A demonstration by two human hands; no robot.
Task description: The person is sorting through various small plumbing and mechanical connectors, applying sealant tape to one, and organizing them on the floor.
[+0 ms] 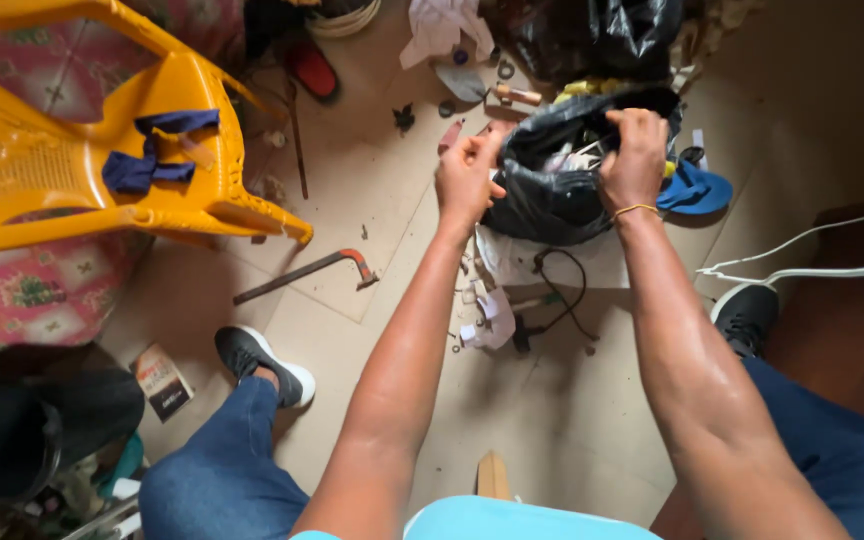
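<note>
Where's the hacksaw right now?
In the head view the hacksaw lies flat on the tiled floor, left of the left hand, just below the yellow plastic chair and above the person's left shoe.

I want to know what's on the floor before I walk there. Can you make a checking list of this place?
Surface: tiled floor, dusty, scattered with bits.
Job's things: black plastic bag, open, with pale bits inside.
Clutter: hacksaw, blue cap, small booklet, small parts.
Hands: left hand and right hand each grip the bag's rim.
Cables: black wire on the floor; white cord at the right.
Surroundings: yellow plastic chair with blue cloth; black bucket.
</note>
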